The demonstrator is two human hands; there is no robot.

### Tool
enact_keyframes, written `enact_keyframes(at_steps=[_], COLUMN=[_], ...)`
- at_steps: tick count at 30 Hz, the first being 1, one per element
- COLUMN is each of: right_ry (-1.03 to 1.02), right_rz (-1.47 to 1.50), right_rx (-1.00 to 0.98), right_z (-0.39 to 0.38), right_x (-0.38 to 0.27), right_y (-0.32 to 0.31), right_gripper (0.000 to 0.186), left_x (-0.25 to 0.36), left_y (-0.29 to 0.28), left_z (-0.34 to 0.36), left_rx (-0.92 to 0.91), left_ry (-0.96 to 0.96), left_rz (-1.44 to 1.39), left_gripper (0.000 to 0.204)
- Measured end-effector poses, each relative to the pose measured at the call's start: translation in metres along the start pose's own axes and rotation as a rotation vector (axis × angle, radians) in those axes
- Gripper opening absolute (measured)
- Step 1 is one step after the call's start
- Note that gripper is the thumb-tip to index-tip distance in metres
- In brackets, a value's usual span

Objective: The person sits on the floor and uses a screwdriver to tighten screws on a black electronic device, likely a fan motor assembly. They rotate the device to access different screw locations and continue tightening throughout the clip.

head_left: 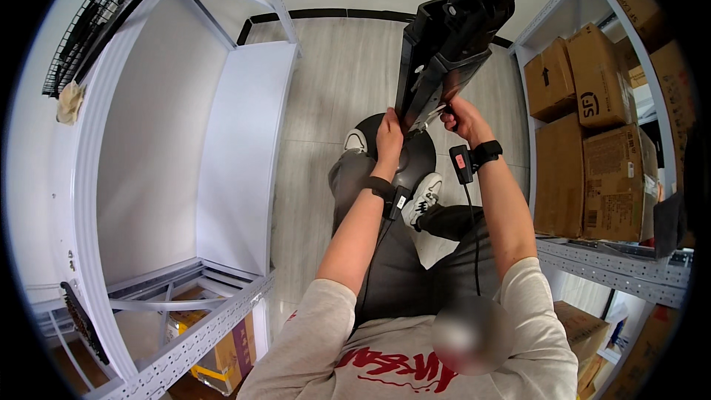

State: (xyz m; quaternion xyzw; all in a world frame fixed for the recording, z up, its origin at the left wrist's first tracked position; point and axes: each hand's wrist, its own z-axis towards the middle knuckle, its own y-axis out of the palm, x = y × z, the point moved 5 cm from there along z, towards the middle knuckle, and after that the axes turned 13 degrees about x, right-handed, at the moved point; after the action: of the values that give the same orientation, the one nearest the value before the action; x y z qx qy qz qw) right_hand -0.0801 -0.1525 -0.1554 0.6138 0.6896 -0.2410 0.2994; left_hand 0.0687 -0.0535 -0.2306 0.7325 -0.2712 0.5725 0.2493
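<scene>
A black plastic housing (pixel 444 44), long and angular, stands upright before me at the top of the view. My left hand (pixel 389 137) grips its lower left edge, thumb and fingers closed against it. At the lower right side, my right hand (pixel 469 120) pinches a small dark-handled piece (pixel 448 112) with a pale metal part beside the housing; its exact kind is too small to tell. Below the hands a round black base (pixel 421 150) rests on the floor. A black strap with a small box sits on each wrist.
White metal shelving (pixel 241 148) rises on the left. Stacked cardboard boxes (pixel 559 170) fill a rack on the right. A yellow-taped carton (pixel 222 355) lies under the left shelf. A black wire basket (pixel 89 22) hangs at upper left. My shoes (pixel 424 198) flank the base.
</scene>
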Motion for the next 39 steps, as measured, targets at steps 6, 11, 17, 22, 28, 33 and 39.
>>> enact_keyframes(at_steps=[6, 11, 17, 22, 28, 33, 39], right_ry=[-0.005, -0.026, -0.010, -0.009, 0.046, 0.043, 0.080], right_rz=[0.040, 0.029, -0.051, -0.075, 0.009, -0.014, -0.024], right_rx=[0.019, -0.038, -0.060, -0.080, -0.086, -0.119, -0.128], right_z=[0.000, 0.006, 0.011, 0.001, 0.001, 0.013, 0.006], right_x=[0.001, 0.003, 0.000, -0.004, -0.001, 0.003, 0.013], right_y=[-0.003, -0.004, -0.005, 0.001, -0.001, -0.004, -0.003], right_gripper=[0.025, 0.028, 0.024, 0.023, 0.024, 0.040, 0.046], left_x=[0.000, 0.009, 0.019, 0.021, 0.026, 0.020, 0.028], left_y=[0.007, 0.004, 0.002, 0.001, 0.000, -0.004, -0.008], left_z=[-0.002, -0.006, -0.013, -0.013, -0.016, -0.012, -0.025], left_rx=[-0.005, -0.054, -0.030, -0.072, -0.102, -0.181, -0.341], left_ry=[0.041, 0.030, -0.010, 0.016, 0.025, -0.161, -0.429], left_rz=[-0.056, -0.050, -0.086, -0.110, -0.065, -0.014, -0.163], left_gripper=[0.050, 0.048, 0.049, 0.046, 0.043, 0.050, 0.069])
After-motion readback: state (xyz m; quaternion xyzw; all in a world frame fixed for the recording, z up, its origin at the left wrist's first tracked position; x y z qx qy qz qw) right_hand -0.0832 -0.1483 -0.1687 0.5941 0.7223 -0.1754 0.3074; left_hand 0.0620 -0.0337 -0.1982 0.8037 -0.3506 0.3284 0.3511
